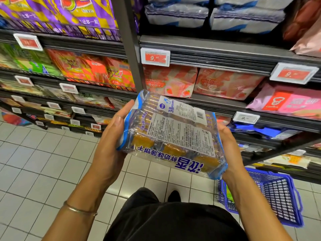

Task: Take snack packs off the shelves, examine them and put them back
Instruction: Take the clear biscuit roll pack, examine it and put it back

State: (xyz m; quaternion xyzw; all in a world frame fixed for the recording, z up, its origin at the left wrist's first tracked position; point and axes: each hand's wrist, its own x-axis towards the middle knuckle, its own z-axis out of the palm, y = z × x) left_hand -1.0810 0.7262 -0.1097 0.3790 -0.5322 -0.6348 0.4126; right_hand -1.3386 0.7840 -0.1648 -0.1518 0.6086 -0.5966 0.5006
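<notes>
Store shelving (217,56) with dark rails fills the upper half of the view, above a pale tiled floor (43,162). Price tags (155,57) are clipped along the front edges of the shelves. Pink wafer packs (169,80) stand at the front edge of the shelf to the right of the upright post (130,46); orange and purple packs fill the shelves to its left.

The biscuit pack (173,134), clear film with blue trim, is off the shelves. It is held in the air in front of the pink wafer shelf, printed label side up and tilted toward the camera.

- Left hand (111,136): clamped on the pack's left end, thumb laid along the edge, fingers hidden beneath the pack. A thin bracelet (79,210) sits on this wrist.
- Right hand (229,146): cupped around the pack's right end and gripping it; its fingers are hidden behind the film.

A blue basket (278,197) rests on the floor below the right forearm, near the foot of the shelving.
</notes>
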